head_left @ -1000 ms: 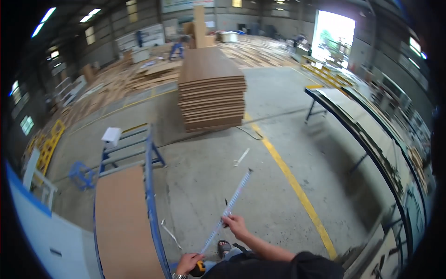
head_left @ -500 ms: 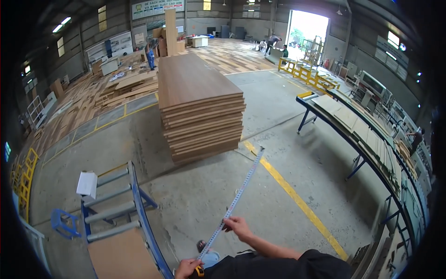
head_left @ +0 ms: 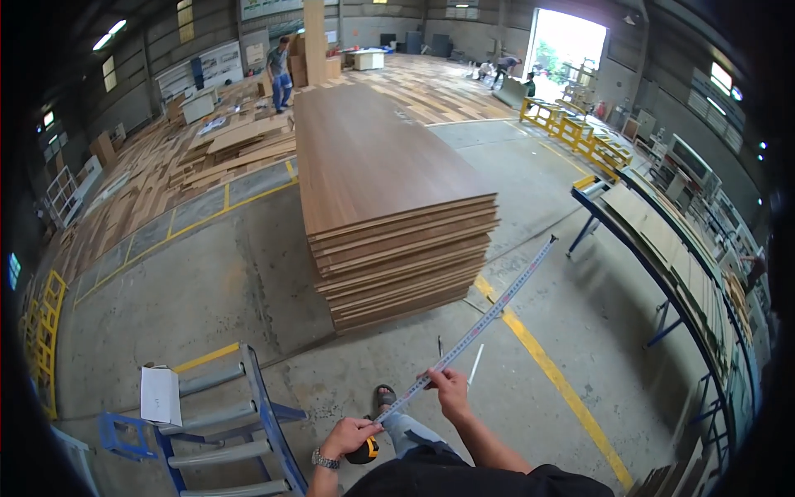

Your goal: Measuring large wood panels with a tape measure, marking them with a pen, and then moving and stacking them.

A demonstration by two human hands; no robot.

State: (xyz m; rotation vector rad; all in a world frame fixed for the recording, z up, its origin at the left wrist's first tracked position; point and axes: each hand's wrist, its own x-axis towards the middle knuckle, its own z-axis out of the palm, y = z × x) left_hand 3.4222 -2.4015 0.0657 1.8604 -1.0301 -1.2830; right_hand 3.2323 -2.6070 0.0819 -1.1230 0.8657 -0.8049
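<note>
A tape measure point(head_left: 366, 452) with a yellow-and-black case sits below my left hand point(head_left: 350, 436), whose fingers are closed on it where the blade begins. The long pale blade point(head_left: 489, 316) runs out up and to the right, its hooked end in the air just right of the panels. My right hand point(head_left: 448, 389) pinches the blade partway along. In front of me stands a tall stack of brown wooden panels point(head_left: 389, 157), its layered near edges facing me. The blade appears apart from the stack.
At the lower left is a blue roller conveyor point(head_left: 269, 422) with a white box point(head_left: 160, 395) and a blue stool point(head_left: 124, 436) beside it. Another conveyor point(head_left: 658, 290) carrying boards curves along the right. A yellow line point(head_left: 551, 381) crosses the floor. A person point(head_left: 280, 76) stands beyond the stack at left.
I have come closer to the panel stack, which looks larger. Both hands have risen in view, and the extended blade has shifted right. The person at far left has turned and moved.
</note>
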